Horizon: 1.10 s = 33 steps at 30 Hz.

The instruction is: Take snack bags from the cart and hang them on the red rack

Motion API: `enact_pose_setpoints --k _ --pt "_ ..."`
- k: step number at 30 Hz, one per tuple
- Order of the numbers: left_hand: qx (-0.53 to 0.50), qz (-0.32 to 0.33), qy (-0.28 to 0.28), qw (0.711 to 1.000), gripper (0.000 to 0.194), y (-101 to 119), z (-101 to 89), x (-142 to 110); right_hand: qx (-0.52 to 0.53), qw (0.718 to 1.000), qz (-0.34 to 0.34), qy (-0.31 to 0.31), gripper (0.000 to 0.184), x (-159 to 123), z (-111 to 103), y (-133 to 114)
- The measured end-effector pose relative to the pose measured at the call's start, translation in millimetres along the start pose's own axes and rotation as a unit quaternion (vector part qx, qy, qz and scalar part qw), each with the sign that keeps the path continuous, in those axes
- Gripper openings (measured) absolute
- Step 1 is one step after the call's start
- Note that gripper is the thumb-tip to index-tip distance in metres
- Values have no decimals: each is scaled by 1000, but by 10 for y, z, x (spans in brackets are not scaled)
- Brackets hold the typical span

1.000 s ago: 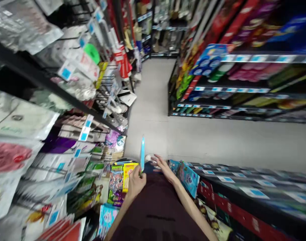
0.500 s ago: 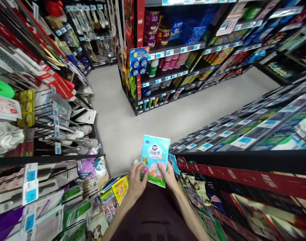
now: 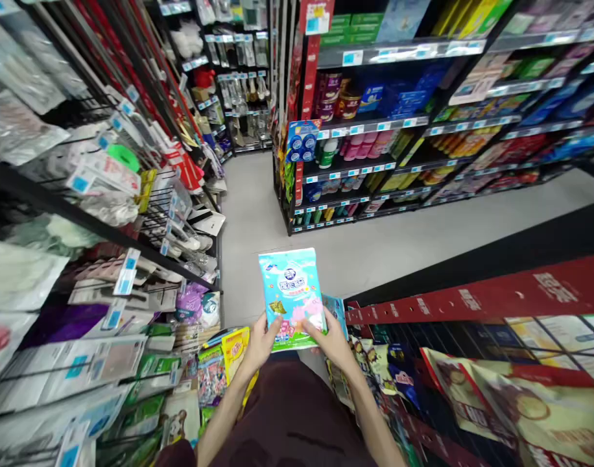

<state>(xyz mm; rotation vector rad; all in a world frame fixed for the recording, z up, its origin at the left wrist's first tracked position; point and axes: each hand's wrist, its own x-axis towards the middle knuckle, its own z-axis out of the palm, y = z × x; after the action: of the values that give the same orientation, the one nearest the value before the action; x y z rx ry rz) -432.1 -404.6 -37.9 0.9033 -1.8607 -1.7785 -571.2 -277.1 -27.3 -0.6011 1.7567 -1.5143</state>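
Observation:
A light blue snack bag (image 3: 291,275) with cartoon pink figures and a green bottom edge is held up in front of my body, its printed face toward me. My left hand (image 3: 261,345) grips its lower left edge, thumb across the front. On the lower right, my right hand (image 3: 332,340) is closed on the bag too, its thumb lying over the printed front. The fingers behind the bag are mostly hidden. Low to the left, beside my left forearm, are a yellow packet (image 3: 235,353) and a colourful packet (image 3: 213,379).
To the left stands a rack of hanging household goods (image 3: 190,243). Ahead, a shelf end (image 3: 301,175) juts into the grey floor aisle (image 3: 251,214). Close on my right are a red shelf edge (image 3: 467,298) and large snack bags (image 3: 535,408).
My left hand has closed on the bag's lower left edge, where its fingers were looser before. The bag has shifted slightly left and up. My view has tilted up, showing more upper shelving.

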Motion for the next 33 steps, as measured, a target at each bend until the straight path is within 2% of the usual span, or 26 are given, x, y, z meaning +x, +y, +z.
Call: enact_pose_setpoints --k 2,4,8,11,16,21,25,28,33 --pt "-40 4 57 998 42 -9 103 -270 -11 999 21 -31 54 -247 -4 53" --pt "-77 9 91 993 44 -19 173 -572 3 1000 15 -27 51 -474 29 107" --pt "-147 12 140 979 65 -45 230 -1164 45 999 -1 -17 49 -812 136 127" --pt "-200 16 142 969 72 -38 210 -1431 62 998 3 -28 53 -960 177 76" --pt "-236 30 78 968 72 61 102 -1458 88 995 -5 -44 60 -1075 131 42" --pt "-240 17 3 971 64 66 18 -1324 68 995 15 -66 42 -1126 97 100" --pt "-236 -21 -7 971 66 -98 59 -1278 10 997 51 -50 36 -1167 66 234" --pt "-233 -40 -8 972 67 -224 144 -1316 -37 998 40 -19 37 -1218 2 352" --pt "-250 -44 21 967 61 -331 252 -1484 -75 996 27 -49 31 -1311 -102 419"
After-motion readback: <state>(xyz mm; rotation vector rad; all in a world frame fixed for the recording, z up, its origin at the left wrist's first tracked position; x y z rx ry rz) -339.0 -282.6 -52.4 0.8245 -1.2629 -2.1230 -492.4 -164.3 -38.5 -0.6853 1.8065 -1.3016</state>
